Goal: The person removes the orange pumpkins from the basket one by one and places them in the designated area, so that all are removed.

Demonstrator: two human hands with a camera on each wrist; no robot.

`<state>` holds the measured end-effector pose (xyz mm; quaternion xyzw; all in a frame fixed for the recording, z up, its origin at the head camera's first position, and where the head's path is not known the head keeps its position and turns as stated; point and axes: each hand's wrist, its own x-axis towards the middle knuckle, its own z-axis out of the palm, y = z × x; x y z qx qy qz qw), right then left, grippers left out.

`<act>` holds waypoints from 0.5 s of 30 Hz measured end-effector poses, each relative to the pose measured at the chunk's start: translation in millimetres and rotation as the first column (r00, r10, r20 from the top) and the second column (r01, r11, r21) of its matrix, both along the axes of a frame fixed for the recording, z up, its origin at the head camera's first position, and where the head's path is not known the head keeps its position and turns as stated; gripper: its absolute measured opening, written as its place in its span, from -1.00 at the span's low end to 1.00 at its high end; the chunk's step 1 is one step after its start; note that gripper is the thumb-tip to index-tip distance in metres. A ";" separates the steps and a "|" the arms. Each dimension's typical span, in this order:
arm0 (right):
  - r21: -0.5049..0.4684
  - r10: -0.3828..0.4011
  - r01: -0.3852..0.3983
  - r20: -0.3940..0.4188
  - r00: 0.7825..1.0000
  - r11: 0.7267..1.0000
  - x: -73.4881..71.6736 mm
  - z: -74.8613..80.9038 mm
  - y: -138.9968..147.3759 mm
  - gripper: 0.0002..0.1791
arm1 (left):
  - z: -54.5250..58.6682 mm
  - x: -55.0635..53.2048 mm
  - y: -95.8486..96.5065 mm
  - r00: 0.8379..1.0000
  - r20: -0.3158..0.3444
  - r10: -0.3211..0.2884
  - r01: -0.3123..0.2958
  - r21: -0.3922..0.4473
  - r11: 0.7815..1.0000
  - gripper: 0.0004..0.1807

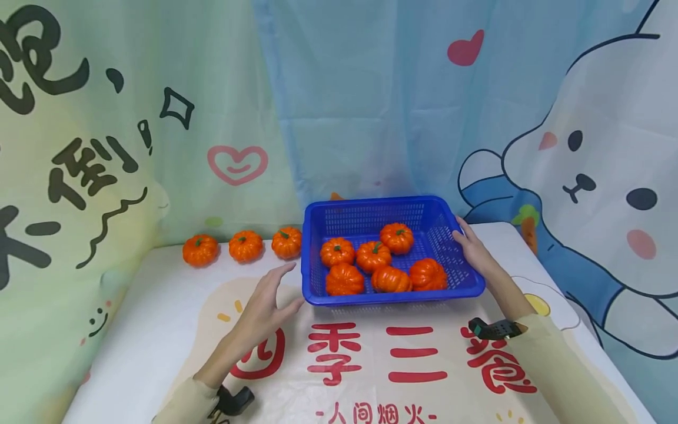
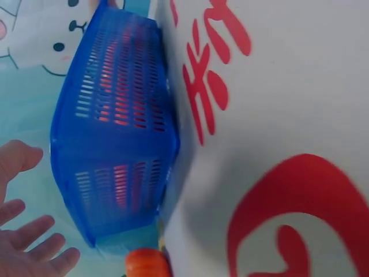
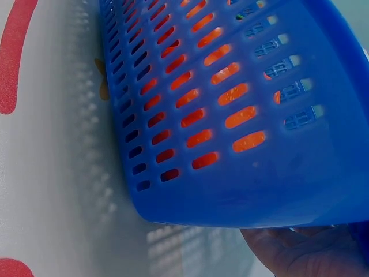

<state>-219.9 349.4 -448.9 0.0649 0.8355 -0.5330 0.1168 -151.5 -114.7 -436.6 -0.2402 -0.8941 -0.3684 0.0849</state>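
A blue plastic basket (image 1: 392, 299) with slotted walls has several small orange pumpkins (image 1: 374, 257) in it. My right hand (image 1: 477, 250) grips the basket's right rim. In the right wrist view part of that hand (image 3: 305, 251) shows past the basket corner, its fingers partly hidden by the wall. My left hand (image 1: 267, 303) is off the basket's near left corner, fingers and thumb spread and holding nothing. From the left wrist, that hand (image 2: 29, 225) appears apart from the basket wall (image 2: 115, 144).
Left of the basket, three more orange pumpkins (image 1: 246, 246) stand in a row along the table's back edge. A bit of orange (image 1: 336, 196) shows behind the basket's back rim. The white tablecloth (image 1: 153, 318) bears red characters. A printed curtain (image 1: 349, 118) hangs behind.
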 end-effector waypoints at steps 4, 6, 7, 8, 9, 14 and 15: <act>-0.008 0.000 0.000 0.004 1.000 1.000 0.0 -0.5 -2.1 -0.29 | 8.3 -9.2 6.4 0.999 -0.006 -0.037 0.037 0.012 0.999 -0.27; -0.012 0.000 0.000 0.003 1.000 1.000 -0.1 -0.4 -2.6 -0.28 | 13.8 -15.8 11.3 0.998 -0.019 -0.065 0.066 0.016 0.998 -0.28; -0.013 0.001 -0.001 0.002 1.000 1.000 -0.3 -0.6 -2.7 -0.28 | 17.4 -19.2 14.4 0.996 -0.022 -0.082 0.082 0.015 0.997 -0.28; -0.012 0.001 -0.001 0.003 1.000 1.000 -0.7 -1.1 -2.4 -0.28 | 21.0 -23.3 17.7 0.995 -0.020 -0.098 0.098 0.008 0.995 -0.28; -0.014 0.001 -0.001 0.005 1.000 1.000 -0.8 -1.5 -1.9 -0.28 | 24.3 -28.0 21.5 0.993 -0.015 -0.115 0.115 -0.001 0.993 -0.28; -0.017 0.005 -0.005 0.003 1.000 1.000 -1.2 -2.9 0.9 -0.29 | 42.4 -60.8 49.6 0.974 0.061 -0.217 0.221 -0.068 0.973 -0.29; -0.020 0.005 -0.005 0.004 1.000 1.000 -1.1 -2.9 0.5 -0.29 | 45.9 -68.9 56.8 0.968 0.083 -0.235 0.242 -0.086 0.966 -0.29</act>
